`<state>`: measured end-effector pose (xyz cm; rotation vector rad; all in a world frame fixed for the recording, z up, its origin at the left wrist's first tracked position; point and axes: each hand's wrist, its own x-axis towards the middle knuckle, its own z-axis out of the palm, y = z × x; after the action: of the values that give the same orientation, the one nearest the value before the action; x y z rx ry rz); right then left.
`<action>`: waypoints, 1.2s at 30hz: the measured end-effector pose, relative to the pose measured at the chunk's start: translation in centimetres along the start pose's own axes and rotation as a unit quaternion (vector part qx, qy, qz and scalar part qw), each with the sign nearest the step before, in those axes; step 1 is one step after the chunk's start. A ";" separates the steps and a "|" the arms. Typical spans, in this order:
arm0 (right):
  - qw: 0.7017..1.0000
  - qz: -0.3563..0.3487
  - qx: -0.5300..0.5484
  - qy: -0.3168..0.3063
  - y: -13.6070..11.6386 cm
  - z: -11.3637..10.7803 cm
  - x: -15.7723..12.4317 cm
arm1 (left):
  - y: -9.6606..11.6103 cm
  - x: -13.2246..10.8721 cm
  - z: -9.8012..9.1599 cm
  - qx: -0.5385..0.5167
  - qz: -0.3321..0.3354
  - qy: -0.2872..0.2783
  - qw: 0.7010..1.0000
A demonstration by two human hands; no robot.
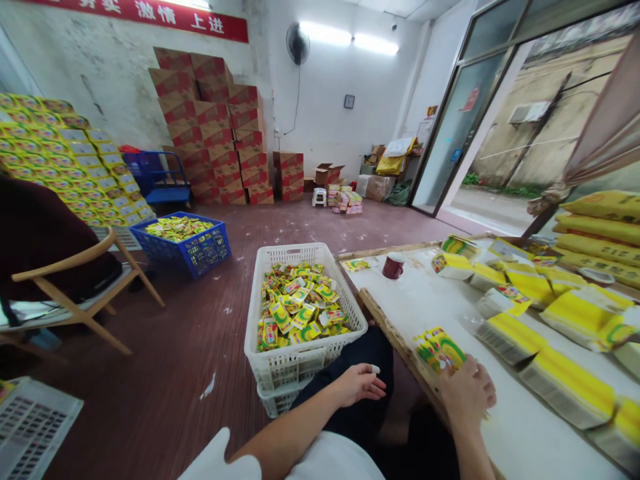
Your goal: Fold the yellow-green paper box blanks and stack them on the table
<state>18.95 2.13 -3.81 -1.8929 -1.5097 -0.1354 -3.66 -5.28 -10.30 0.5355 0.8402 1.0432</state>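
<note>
Our bundle (pixel 438 347) lies on the tabletop (pixel 415 297) to the right of the white crate (pixel 285 365), close to the wooden edge (pixel 397 343) that faces the crate. We judge that to be the main risk: a push toward the crate could tip the bundle over the edge and scatter it. An uneven squeeze could also fan it apart, since nothing that we can see ties it.

Our right hand (pixel 467 387) bends its fingers at the bundle's end away from the crate; whether it pinches or only presses, we cannot tell. Our left hand (pixel 363 385) hangs just off the crate's near right corner, fingers loosely spread and slightly curled, with nothing visible in it, so it lends no support.

The mug (pixel 393 267), right of the crate's far end, could be knocked by a wide reach; its contents do not show.

The white crate holds a loose heap of packets (pixel 300 303) at all angles, and it rests on a lower crate (pixel 280 400), so a knock from our leg (pixel 350 360) might shift the pair. Left of and beyond the white crate, the blue crate (pixel 165 252) is filled about to its rim with similar packets, and a bump could spill some
</note>
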 end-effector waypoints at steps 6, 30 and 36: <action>0.999 -0.028 -0.022 0.016 0.4 0.3 0.1 | 0.3 -0.7 0.6 -0.020 -0.003 0.010 1.000; 0.936 0.137 -0.247 0.209 10.6 -11.5 -8.8 | 1.2 4.1 2.4 0.040 -0.145 -0.089 0.985; 0.952 0.121 -0.225 0.168 9.6 -12.0 -8.1 | 0.2 5.4 2.4 0.080 -0.164 -0.094 0.979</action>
<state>28.90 -12.07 -3.14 -2.2512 -1.0651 -0.7027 -0.51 -0.33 -10.57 0.5977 0.8147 0.6167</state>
